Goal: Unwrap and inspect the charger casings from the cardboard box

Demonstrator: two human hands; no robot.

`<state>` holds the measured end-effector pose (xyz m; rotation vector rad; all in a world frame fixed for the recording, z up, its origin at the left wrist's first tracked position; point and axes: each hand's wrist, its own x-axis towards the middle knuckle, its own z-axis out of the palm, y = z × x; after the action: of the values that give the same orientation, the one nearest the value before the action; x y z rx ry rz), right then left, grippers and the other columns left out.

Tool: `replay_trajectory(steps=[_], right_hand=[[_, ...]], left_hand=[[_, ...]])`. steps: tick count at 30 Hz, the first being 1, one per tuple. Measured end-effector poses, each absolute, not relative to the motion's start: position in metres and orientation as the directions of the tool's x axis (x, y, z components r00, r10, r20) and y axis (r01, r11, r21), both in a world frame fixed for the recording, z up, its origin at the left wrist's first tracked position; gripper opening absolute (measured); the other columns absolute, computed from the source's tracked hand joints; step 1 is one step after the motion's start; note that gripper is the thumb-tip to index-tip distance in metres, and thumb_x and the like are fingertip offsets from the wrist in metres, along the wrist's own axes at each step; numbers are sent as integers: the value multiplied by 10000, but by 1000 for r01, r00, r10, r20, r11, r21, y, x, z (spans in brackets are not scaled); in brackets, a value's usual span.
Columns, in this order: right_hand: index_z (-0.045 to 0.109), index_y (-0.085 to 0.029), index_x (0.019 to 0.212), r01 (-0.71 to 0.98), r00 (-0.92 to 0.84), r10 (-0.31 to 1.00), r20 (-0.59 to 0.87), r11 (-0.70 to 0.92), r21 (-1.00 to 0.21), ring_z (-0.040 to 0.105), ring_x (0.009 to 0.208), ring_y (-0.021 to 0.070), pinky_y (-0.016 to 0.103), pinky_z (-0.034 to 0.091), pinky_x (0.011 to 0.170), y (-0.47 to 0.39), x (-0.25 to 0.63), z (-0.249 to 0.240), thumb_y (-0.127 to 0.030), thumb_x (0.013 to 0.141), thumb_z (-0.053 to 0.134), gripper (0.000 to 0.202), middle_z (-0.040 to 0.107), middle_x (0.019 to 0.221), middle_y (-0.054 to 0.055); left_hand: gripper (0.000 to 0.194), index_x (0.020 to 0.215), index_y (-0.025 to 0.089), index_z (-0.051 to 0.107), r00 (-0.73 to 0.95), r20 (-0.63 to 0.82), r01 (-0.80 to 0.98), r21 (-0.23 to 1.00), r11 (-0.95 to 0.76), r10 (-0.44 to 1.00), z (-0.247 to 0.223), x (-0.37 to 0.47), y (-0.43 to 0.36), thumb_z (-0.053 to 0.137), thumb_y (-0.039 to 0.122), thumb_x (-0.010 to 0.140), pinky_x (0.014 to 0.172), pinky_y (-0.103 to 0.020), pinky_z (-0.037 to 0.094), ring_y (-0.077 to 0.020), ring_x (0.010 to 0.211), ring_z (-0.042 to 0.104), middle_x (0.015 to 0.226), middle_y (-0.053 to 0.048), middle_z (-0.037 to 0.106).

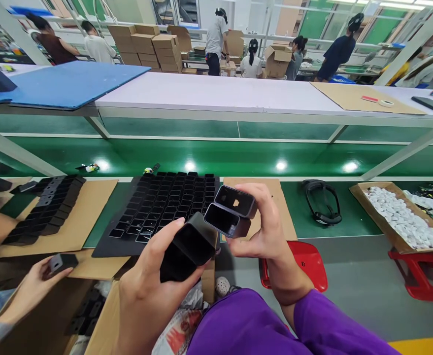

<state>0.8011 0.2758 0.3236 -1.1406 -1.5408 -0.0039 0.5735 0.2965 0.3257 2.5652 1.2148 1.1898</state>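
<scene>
My left hand [146, 281] is wrapped round two dark, box-like black casings [188, 246], side by side, their smooth ends tilted toward my right hand. In my right hand [264, 227] are two dark rectangular blocks [231, 212] with glossy, light-rimmed ends. A small gold mark shows on the upper block's end. The two pairs nearly meet in mid-air; whether they touch I cannot tell. Just beyond them, rows of black glossy-topped pieces [172, 197] stand on a black board [105, 246] on the green bench.
At left, a co-worker's hand [35, 286] holds a small black block [63, 263] near stacked black casings [53, 207] on cardboard. A black headband [323, 202], a carton of white pieces [404, 217] and a red stool [308, 264] lie rightward. Below is an open carton [105, 320].
</scene>
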Motion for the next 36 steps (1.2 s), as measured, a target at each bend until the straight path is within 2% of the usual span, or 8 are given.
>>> replay_trajectory(steps=[14,17,20,24,26,31,33,36], right_hand=[[485,-283,1371,721,160,653,740,435,-540,612,1067,295,484,532,913,279,805,315,-311,685,740,733,613,1203,89],[480,-270,1371,712,237,694,680,352,-607,609,1167,303,493,505,1006,308,822,265,-305,720,725,697,626,1290,101],[492,-216,1332,582,436,811,389,75,-809,633,1155,291,473,506,1038,344,846,178,-373,734,703,654,653,1280,126],[519,-149,1269,493,516,839,174,-125,-861,672,1076,324,479,568,919,358,869,62,-346,729,687,599,694,1189,201],[510,-135,1296,467,518,848,109,-174,-867,671,1109,331,488,569,935,349,873,22,-343,735,687,623,687,1223,219],[433,-112,1453,457,474,879,48,-200,-867,516,1390,370,576,441,1137,327,885,-16,-263,698,673,806,526,1489,249],[502,-139,1427,468,438,897,52,-178,-866,462,1448,348,560,387,1192,326,894,-17,-203,696,630,746,494,1534,214],[668,-178,1230,476,388,920,61,-144,-868,529,1393,296,501,403,1195,327,908,-13,-145,711,590,526,580,1458,160]], left_hand=[[621,1430,290,514,373,590,612,423,-668,716,319,579,296,769,318,865,914,-300,586,-223,1086,746,1313,-43,716],[619,1423,284,513,382,577,624,416,-662,722,311,580,296,766,371,864,875,-296,594,-223,1063,753,1305,-48,720],[596,1407,281,522,381,554,646,414,-642,740,303,579,296,748,410,870,856,-297,600,-231,1066,754,1302,-52,723],[562,1391,285,531,374,507,690,406,-599,776,296,578,294,723,427,883,815,-287,603,-229,1042,761,1278,-46,735],[551,1386,283,531,371,496,703,402,-586,785,294,579,294,716,428,888,821,-285,603,-226,1035,763,1272,-47,737],[534,1364,274,541,379,475,714,396,-577,794,291,580,299,722,422,884,791,-274,613,-218,1006,770,1243,-52,748],[522,1356,277,544,382,464,711,405,-575,799,290,581,301,718,423,886,779,-278,618,-219,996,772,1231,-50,752],[533,1361,281,541,380,458,709,414,-571,804,288,582,303,718,438,884,812,-291,621,-224,1009,769,1237,-49,748]])
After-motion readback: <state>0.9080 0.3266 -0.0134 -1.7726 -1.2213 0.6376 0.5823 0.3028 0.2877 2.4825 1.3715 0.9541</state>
